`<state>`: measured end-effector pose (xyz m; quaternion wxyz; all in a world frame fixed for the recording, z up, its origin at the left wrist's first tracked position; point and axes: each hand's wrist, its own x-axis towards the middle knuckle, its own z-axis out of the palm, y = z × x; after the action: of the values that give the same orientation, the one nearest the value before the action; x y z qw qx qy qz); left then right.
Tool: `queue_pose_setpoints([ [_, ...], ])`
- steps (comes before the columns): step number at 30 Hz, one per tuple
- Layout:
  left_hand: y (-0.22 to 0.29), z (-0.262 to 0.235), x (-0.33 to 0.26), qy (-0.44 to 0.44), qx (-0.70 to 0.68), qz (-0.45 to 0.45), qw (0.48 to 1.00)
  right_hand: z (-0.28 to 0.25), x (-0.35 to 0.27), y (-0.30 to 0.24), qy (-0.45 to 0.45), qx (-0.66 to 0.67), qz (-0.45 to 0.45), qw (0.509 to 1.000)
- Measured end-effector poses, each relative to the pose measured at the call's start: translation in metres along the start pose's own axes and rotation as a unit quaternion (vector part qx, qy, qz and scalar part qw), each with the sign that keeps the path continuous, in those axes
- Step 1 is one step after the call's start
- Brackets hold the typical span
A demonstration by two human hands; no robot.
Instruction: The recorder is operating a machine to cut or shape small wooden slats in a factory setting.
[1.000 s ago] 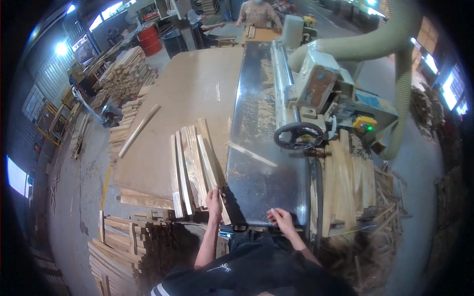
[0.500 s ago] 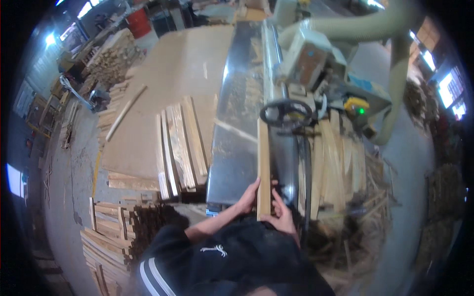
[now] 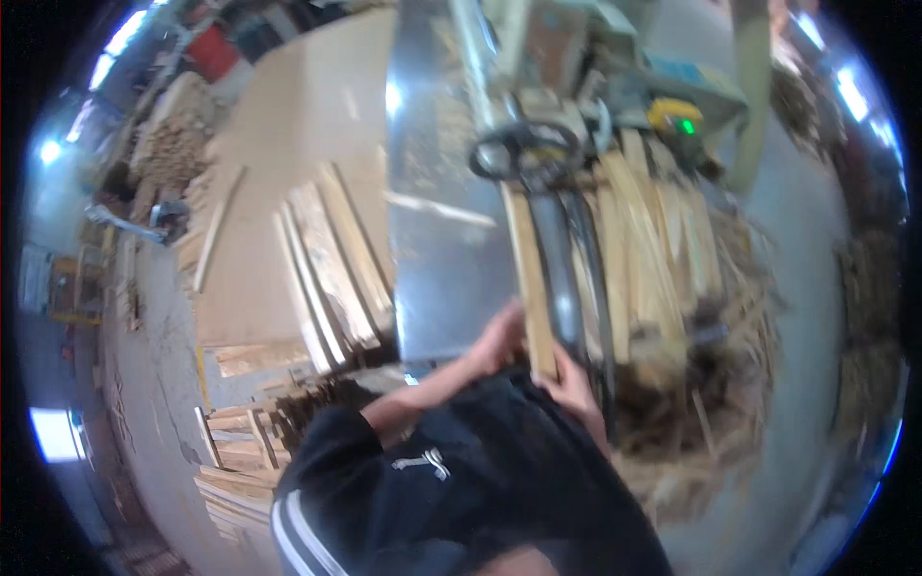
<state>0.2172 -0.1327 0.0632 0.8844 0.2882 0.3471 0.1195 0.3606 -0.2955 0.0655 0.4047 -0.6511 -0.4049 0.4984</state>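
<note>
A long, narrow wooden strip [image 3: 531,283] lies in front of me, its far end reaching beneath the black handwheel [image 3: 526,152] of a woodworking machine. My right hand [image 3: 574,386] is closed round the strip's near end, thumb at its end. Against or close to the strip's left edge is my left hand [image 3: 499,338]; its fingers are smeared by motion, so its grip cannot be made out. To the left spreads the shiny metal machine table [image 3: 447,298], with a thin wood sliver [image 3: 440,208] lying across it.
Several wooden strips [image 3: 331,259] lie on a brown board [image 3: 279,125] at the left. Beyond the machine's right edge are more strips [image 3: 663,250] and a heap of offcuts [image 3: 691,422]. A wood stack [image 3: 245,437] stands near my left elbow. A yellow box [image 3: 675,115] shows a green light.
The view has shifted, and the wooden strip now slants with its near end farther right. My right hand has moved to the right with it; the wood sliver on the metal table lies at a flatter angle.
</note>
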Motion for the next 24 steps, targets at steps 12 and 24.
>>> queue_pose_setpoints([
  [12, 0.008, 0.023, -0.019, 0.004, 0.003, -0.038, 0.999, 0.014, -0.038, 0.03, 0.029, 0.182, 0.084, 0.979],
  [24, -0.043, -0.006, 0.017, -0.085, 0.216, 0.063, 0.971, 0.037, -0.07, 0.122, 0.116, 0.39, 0.034, 0.913],
])
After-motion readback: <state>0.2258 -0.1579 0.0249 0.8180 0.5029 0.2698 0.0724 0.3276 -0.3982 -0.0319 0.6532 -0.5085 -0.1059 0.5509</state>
